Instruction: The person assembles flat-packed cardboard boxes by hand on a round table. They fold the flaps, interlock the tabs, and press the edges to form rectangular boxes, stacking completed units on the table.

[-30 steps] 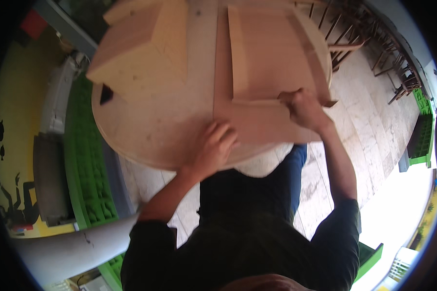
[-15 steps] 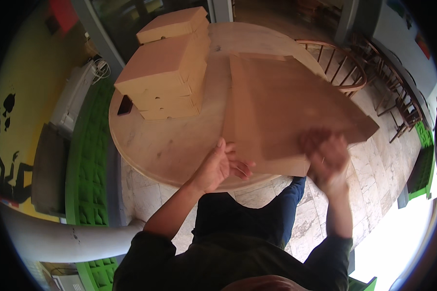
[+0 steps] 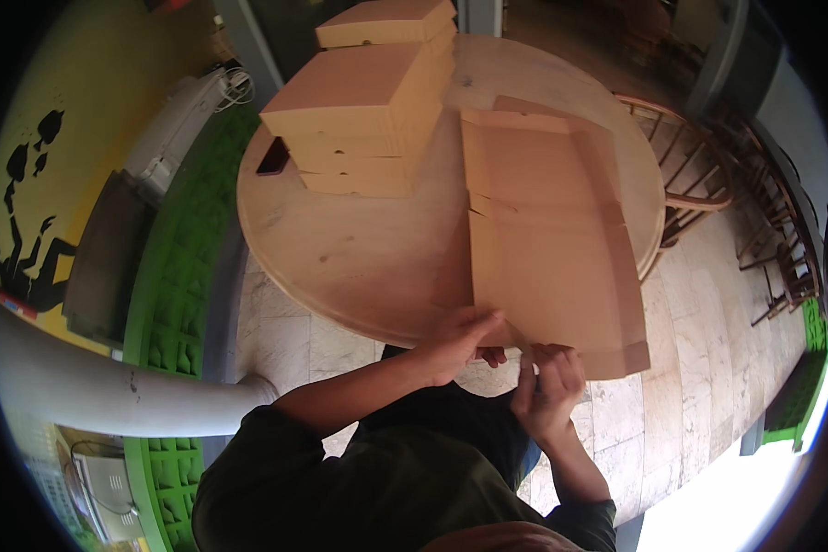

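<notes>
Cardboard (image 3: 557, 276) lies just ahead of the left hand (image 3: 460, 345) and the right hand (image 3: 550, 382), resting on the table (image 3: 340, 248) with its near end overhanging the rim. It looks light and fairly stiff across its broad panels, but probably gives easily at the creases and the side slits, where a hard pull could tear it. Its matt face seems unlikely to slip; the near corners and the edge flaps look like the best holds. The left hand pinches the near left corner, thumb on top, some fingertips hidden. The right hand, fingers curled, pinches the near edge beside it. Another sheet (image 3: 453, 267) shows beneath, ahead of the left hand. The table is round, pale and apparently smooth. Stacked boxes (image 3: 354, 92) stand far ahead of the left hand. Beyond the right hand is a wooden chair (image 3: 699, 200); left of both hands runs green latticework (image 3: 186, 244).
</notes>
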Demonstrator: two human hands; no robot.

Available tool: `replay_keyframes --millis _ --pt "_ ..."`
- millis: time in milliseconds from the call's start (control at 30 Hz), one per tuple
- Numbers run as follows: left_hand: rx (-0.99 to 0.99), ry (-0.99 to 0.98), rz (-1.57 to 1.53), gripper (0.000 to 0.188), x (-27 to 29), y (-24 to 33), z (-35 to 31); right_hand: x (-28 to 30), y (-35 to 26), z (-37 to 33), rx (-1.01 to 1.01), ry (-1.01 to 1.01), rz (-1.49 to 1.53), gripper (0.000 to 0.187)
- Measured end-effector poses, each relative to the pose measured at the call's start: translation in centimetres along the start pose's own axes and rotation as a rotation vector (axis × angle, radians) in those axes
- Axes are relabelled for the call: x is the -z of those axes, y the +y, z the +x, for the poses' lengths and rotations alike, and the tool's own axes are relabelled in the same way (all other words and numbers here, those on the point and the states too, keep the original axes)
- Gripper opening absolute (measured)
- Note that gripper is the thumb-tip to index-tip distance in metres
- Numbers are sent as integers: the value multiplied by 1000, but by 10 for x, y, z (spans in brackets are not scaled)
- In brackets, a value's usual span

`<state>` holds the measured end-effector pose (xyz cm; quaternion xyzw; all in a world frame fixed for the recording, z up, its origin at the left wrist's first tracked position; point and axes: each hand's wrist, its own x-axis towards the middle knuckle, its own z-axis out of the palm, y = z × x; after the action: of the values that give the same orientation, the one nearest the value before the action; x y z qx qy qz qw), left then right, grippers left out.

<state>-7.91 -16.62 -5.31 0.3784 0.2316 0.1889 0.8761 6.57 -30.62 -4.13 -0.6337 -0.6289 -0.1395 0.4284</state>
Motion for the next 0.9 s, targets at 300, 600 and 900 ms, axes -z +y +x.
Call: replay_keyframes --millis 300,600,900 --pt "134 90 142 20 -10 -12 -7 13 -3 2 -215 -25 -41 30" --pt "193 11 16 19 -21 -22 -12 19 -11 7 -158 -247 -28 34" --pt "132 26 -33 22 -34 -28 -2 28 -2 1 -122 -141 4 39"
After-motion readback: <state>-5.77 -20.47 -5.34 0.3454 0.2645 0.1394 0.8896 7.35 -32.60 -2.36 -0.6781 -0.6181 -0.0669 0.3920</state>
